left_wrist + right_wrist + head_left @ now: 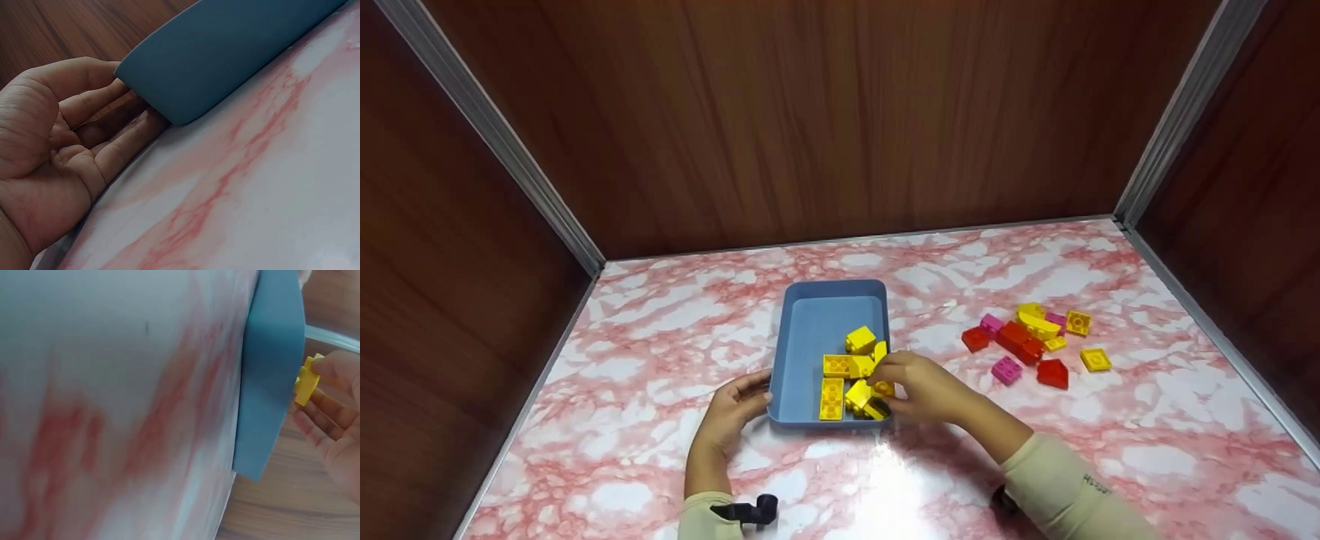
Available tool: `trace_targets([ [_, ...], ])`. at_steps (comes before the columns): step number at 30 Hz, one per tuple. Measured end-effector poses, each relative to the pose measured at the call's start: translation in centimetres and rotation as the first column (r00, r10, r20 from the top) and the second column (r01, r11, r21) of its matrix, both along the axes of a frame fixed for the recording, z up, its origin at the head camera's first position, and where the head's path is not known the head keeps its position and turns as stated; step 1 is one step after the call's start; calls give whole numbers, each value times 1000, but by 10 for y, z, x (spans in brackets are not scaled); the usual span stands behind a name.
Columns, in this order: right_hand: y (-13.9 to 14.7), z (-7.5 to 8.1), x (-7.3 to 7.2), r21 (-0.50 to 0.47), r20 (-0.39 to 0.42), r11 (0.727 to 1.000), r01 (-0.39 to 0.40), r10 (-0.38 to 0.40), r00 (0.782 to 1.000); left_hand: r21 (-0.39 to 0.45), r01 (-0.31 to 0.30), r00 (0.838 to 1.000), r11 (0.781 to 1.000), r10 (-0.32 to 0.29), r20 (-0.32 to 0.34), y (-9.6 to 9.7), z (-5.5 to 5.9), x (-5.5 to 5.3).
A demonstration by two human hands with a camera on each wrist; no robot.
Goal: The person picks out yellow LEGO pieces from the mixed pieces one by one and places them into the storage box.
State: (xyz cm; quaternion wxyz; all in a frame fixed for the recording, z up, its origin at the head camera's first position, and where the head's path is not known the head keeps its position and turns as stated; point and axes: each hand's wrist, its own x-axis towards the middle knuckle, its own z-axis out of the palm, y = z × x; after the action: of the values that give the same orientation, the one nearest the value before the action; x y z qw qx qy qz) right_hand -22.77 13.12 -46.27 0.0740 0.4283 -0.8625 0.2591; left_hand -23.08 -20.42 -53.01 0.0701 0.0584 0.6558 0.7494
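A blue tray (810,330) stands on the table with several yellow toy building bricks (832,397) gathered in its near right part. At the tray's left side, my left hand (731,409) touches the rim and outer wall with relaxed fingers. The left wrist view shows those fingertips (152,121) against the tray's end. Over the right rim reaches my right hand (922,388), close above the bricks. It pinches a yellow brick (307,382) between thumb and fingers, at the tray's edge in the right wrist view. Part of the pile is hidden behind this hand.
Right of the tray lies a loose group of red bricks (1020,343), pink bricks (1006,370) and yellow bricks (1095,359) on the marbled table (660,322). Brown wood-look panels (840,120) close in the table at the back and both sides.
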Motion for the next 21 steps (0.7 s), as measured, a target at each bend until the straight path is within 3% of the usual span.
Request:
trace_targets([
  [9, 1, -2, 1, 21, 43, 999, 26, -27, 999, -2, 4, 1000, 1000, -4, -16, 0, -1, -1],
  [15, 9, -1, 2, 23, 69, 999, 46, -48, 996, 6, 2, 1000, 1000, -2, 9, 0, 0, -1],
  [21, 17, -2, 3, -7, 46, 999, 36, -36, 998, 13, 4, 1000, 1000, -5, 18, -1, -1, 0],
])
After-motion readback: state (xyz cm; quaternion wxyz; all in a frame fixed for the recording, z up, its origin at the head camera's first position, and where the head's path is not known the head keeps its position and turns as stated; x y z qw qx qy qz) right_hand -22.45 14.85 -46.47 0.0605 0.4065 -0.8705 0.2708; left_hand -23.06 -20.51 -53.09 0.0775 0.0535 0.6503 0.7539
